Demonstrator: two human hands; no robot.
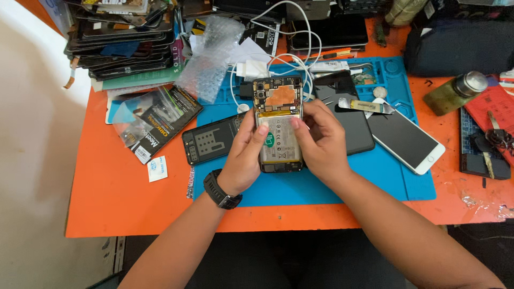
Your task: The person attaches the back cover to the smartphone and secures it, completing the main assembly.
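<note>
An opened phone (278,115) with its back off, showing a battery and circuit board, is held upright above the blue work mat (375,182). My left hand (243,155), with a black watch on the wrist, grips its left edge, thumb on the battery. My right hand (321,142) grips the right edge, thumb also pressing on the battery. A black back cover (209,140) lies on the mat just left of my left hand.
A white phone (409,140) and a black slab (350,115) lie right of my hands. A metal pry tool (367,106), white charger and cables (254,68), bubble wrap (209,59), a stack of phone screens (126,37), a plastic packet (152,126) and a green bottle (455,92) crowd the orange table (118,198).
</note>
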